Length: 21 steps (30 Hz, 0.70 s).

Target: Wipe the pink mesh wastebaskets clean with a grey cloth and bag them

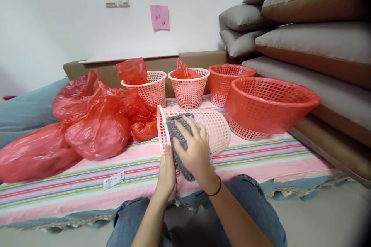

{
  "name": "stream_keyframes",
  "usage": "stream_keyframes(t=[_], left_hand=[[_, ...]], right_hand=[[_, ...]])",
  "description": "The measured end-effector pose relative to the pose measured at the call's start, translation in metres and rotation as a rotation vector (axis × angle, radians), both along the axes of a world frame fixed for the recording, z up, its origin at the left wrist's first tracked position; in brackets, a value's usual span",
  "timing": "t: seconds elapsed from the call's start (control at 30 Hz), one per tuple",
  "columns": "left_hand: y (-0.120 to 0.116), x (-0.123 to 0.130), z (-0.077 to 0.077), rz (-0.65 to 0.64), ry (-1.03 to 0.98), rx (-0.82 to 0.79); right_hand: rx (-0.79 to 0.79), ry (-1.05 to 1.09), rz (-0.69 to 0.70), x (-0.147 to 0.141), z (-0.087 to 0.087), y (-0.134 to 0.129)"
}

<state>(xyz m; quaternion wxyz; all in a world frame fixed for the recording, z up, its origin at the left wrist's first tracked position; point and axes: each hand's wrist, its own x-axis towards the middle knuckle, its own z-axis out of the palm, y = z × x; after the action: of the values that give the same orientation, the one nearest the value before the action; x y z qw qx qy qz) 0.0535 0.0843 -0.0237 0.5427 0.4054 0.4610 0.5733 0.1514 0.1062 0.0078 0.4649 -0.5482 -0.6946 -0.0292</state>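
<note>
A pale pink plastic wastebasket [217,127] with a lattice wall lies on its side in front of me, its mouth to the left. My left hand [167,171] grips its rim from below, thumb on the near edge. A grey fuzzy cloth [183,144] is spread against the outside of the basket near the rim. My right hand [193,148] presses on this cloth with fingers apart, and a bit of pale purple shows along its far side. The underside of the cloth is hidden.
Behind stand two pink baskets [188,88] with red bags partly in them. To the right are two red-lined baskets [272,102]. Filled red plastic bags [98,123] lie left. A white label [114,180] rests on the striped cloth [139,170]. Cushions [313,42] are stacked at right.
</note>
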Motion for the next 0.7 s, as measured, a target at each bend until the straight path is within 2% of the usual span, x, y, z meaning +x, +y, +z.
stream_keyframes(t=[0.07,0.2,0.3,0.47,0.7], left_hand=[[0.0,-0.001,0.0,-0.002,0.061,-0.021],[0.001,-0.003,-0.002,-0.067,0.085,0.019],[0.002,-0.003,-0.003,-0.101,0.063,0.053],[0.006,-0.001,-0.002,-0.106,0.045,0.076],[0.012,0.003,0.001,-0.133,0.015,0.073]], right_hand=[[-0.023,0.029,-0.078,0.02,-0.006,0.014],[-0.06,0.108,-0.303,0.078,-0.03,0.051],[-0.068,0.09,-0.376,0.102,-0.043,0.067],[-0.054,-0.025,-0.317,0.109,-0.042,0.073],[-0.163,-0.019,-0.274,0.112,-0.035,0.082]])
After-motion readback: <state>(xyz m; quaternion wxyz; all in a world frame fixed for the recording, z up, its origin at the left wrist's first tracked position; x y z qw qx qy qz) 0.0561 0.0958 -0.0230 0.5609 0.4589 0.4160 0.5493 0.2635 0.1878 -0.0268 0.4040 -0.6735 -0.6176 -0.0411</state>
